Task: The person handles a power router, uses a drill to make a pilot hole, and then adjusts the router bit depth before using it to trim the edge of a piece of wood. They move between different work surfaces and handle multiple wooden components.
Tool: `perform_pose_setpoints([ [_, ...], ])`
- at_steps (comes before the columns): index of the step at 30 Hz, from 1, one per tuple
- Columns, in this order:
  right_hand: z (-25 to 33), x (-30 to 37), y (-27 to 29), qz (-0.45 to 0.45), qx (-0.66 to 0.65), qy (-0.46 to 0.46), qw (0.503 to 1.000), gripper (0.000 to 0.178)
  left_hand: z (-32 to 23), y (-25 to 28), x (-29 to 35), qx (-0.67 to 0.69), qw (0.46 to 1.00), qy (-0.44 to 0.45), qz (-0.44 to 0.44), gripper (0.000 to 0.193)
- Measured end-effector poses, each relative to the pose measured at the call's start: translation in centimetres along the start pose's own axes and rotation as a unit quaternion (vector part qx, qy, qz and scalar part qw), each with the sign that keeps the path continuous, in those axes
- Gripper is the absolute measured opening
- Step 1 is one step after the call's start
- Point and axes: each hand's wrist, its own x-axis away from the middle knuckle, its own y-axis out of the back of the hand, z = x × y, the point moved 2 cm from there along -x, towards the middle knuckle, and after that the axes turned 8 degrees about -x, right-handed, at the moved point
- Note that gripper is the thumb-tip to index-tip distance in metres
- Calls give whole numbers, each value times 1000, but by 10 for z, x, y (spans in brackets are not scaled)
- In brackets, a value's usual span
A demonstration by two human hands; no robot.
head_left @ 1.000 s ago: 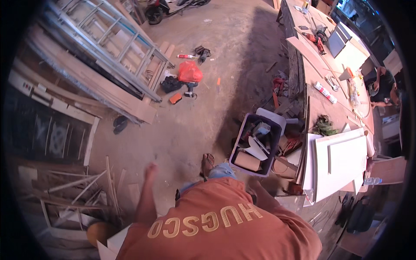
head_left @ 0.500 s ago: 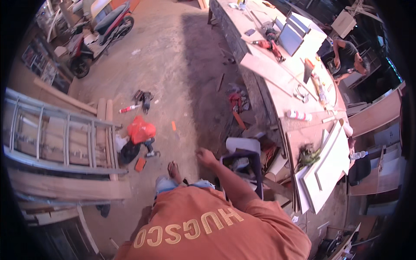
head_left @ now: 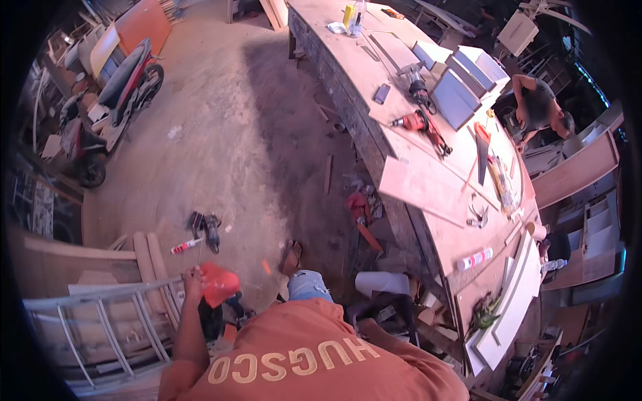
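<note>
My left hand point(head_left: 192, 279) hangs low at the left, in front of the end of an aluminium ladder point(head_left: 114, 297). Right beside it is a red-orange bundle point(head_left: 221, 285) that looks like a plastic bag or cloth. Whether the fingers touch the bundle or the ladder, or are bent round anything, is too blurred to tell. My right forearm point(head_left: 382, 334) is bent close to my body, beside a dark bin point(head_left: 394, 304); the hand itself is hidden.
A long workbench point(head_left: 341, 70) on the right carries a red power tool point(head_left: 421, 127), a handsaw point(head_left: 482, 150), white panels point(head_left: 508, 307) and boxes. A person point(head_left: 538, 110) bends beyond it. Power tools point(head_left: 206, 230) and a tube point(head_left: 184, 247) lie on the floor. A motorbike point(head_left: 117, 110) stands far left.
My view has moved forward along the bench. My left arm has come into view beside the red-orange bundle. My right hand, earlier out ahead near the bin, has drawn back out of sight.
</note>
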Motion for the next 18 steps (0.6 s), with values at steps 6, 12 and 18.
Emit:
perform_pose_setpoints([
  [6, 163, -63, 299, -90, -580, -4, 810, 47, -33, -101, -44, -121, 972, 97, 178, 34],
  [12, 269, -34, 632, -167, -486, 238, 824, 67, -111, -133, -125, -183, 942, 159, 233, 26],
  [18, 202, -45, 798, -404, -604, 190, 660, 57, -217, -188, -314, -322, 899, 128, 269, 32],
])
